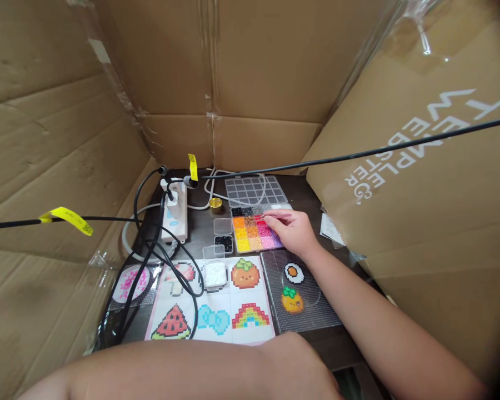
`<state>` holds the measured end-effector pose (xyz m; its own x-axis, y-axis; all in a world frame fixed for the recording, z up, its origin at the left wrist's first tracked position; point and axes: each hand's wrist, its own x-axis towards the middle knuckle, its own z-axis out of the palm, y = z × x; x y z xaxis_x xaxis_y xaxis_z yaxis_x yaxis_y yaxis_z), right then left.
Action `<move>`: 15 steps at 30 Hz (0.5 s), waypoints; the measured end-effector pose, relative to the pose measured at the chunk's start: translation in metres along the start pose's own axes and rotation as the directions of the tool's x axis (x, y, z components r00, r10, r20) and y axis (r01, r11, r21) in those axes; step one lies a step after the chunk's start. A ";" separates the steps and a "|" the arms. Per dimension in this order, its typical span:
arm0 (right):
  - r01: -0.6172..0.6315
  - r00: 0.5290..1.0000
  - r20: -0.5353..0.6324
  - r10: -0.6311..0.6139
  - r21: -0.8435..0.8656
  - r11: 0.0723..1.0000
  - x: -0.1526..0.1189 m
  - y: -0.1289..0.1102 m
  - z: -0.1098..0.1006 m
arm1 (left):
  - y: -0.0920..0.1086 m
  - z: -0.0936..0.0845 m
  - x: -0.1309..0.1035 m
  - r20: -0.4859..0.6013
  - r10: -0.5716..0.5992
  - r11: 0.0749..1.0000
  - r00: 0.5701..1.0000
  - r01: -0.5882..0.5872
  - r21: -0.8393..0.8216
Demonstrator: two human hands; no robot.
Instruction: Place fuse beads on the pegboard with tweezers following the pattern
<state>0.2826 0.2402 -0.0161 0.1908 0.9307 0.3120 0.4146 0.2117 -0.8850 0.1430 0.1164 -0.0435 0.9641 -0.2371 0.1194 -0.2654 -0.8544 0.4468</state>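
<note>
My right hand [298, 229] is closed in a pinch on thin tweezers [270, 216], held over the compartment box of colored beads [244, 244]. The tips are near the orange, brown and red compartments. Below my right forearm lies a clear pegboard [275, 319] with a fried-egg bead figure [294, 273] and an orange fruit bead figure [291, 300] with green leaves. My left forearm crosses the bottom of the view, and my left hand [302, 358] is bent down near the table's front edge. Its fingers are hidden.
A pattern sheet [250, 297] carries a small box of white beads [215, 274]. Nearby are a box of black beads [223, 244], a gold tin [215, 205] and a pink-beaded pegboard [132, 284]. Black cables [154, 244] loop by a power strip [179, 225]. Cardboard walls [266, 66] surround everything.
</note>
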 end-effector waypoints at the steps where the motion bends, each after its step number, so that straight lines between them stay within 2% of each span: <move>1: 0.019 1.000 0.001 -0.019 -0.005 1.000 0.000 0.000 0.001 | 0.000 0.000 0.000 -0.001 -0.003 1.000 1.000 0.003 -0.008; 5: 0.077 0.997 0.002 -0.077 -0.006 0.997 0.002 0.000 0.006 | 0.000 0.002 0.000 -0.003 -0.015 0.999 1.000 0.015 -0.037; 9: 0.109 0.993 -0.048 -0.109 0.000 0.994 0.003 -0.001 0.008 | -0.001 0.002 0.000 0.017 -0.007 0.999 1.000 0.007 -0.049; 15: 0.083 0.993 -0.077 -0.084 -0.025 0.996 0.002 -0.003 0.006 | -0.007 0.006 0.002 0.042 0.035 0.990 0.999 -0.029 -0.139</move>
<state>0.2761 0.2433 -0.0152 0.2235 0.8837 0.4113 0.4510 0.2803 -0.8474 0.1469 0.1190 -0.0518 0.9532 -0.2861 0.0977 -0.2901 -0.7748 0.5617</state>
